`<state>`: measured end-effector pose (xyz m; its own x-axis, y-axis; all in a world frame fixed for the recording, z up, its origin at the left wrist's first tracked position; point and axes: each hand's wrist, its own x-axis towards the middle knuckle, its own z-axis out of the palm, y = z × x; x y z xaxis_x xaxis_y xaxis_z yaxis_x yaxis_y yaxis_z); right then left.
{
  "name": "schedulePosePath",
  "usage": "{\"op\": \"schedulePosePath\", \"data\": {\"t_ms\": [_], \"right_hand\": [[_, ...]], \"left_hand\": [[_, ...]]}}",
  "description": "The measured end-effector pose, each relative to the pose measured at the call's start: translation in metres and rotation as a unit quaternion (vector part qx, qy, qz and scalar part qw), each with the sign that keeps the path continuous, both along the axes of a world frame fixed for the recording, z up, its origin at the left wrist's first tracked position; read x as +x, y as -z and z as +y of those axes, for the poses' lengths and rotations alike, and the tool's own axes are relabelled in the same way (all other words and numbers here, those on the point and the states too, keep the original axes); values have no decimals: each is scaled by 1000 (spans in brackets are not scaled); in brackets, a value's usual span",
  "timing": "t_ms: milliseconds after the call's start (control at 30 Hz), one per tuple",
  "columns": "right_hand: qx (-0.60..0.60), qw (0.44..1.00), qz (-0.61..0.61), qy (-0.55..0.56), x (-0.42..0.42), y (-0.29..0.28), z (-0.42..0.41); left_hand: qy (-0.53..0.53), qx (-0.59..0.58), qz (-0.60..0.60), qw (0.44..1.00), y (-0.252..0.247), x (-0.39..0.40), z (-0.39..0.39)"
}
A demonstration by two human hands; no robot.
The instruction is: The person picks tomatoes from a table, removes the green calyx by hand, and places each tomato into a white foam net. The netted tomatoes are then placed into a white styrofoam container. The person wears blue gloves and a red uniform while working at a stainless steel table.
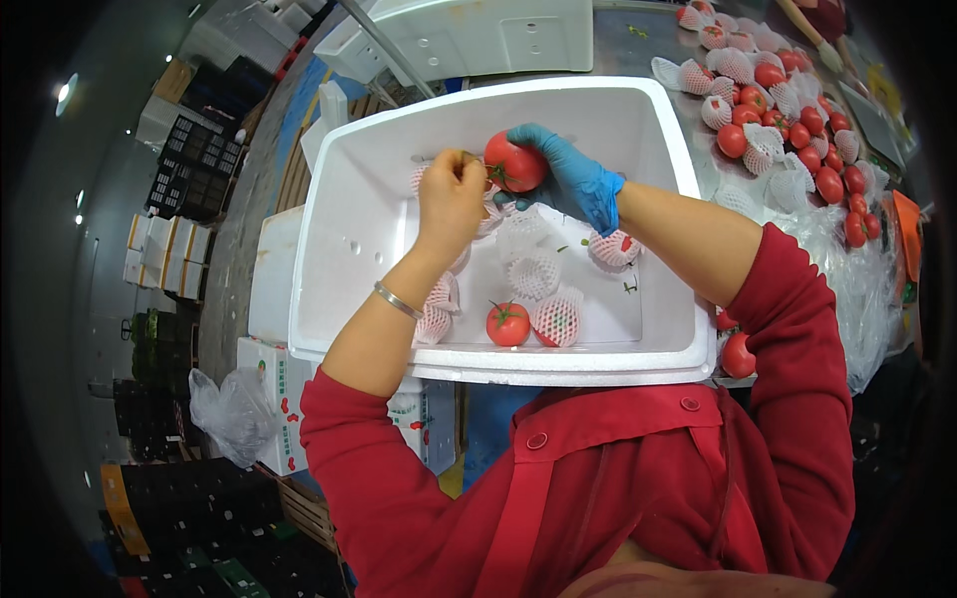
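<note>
My right hand [572, 176], in a blue disposable glove, grips a red tomato [514, 162] above a white foam box [478, 365]. The tomato's green calyx [502, 178] faces my bare left hand [452, 196], whose thumb and fingers pinch at it; the exact contact is partly hidden. On the box floor, a loose tomato [508, 324] sits beside a tomato in a white foam net [557, 320]. Empty foam nets [534, 275] lie behind them. More netted tomatoes line the left wall, partly behind my left arm, and another netted tomato [614, 247] rests on the right.
Many tomatoes [828, 184] and foam nets spread over the metal table [635, 60] at right, near clear plastic film [860, 291]. Another person's arm [804, 26] shows at top right. White foam crates [516, 37] stand behind the box; a printed carton [280, 404] is at left.
</note>
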<state>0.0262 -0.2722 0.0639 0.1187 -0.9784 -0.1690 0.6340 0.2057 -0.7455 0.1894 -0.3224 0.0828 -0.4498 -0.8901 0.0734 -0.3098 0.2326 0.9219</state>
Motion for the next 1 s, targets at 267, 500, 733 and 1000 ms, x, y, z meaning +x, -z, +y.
{"op": "schedulePosePath", "data": {"t_ms": [267, 500, 733, 1000], "right_hand": [[29, 995, -60, -68, -12, -7, -7], [46, 995, -36, -76, -14, -3, -6], [58, 997, 14, -49, -10, -5, -2], [33, 998, 55, -4, -1, -9, 2]], "left_hand": [[57, 118, -147, 981, -11, 19, -24], [26, -141, 99, 985, -4, 4, -3], [78, -277, -24, 957, -19, 5, 13], [80, -165, 18, 983, -9, 4, 6]]}}
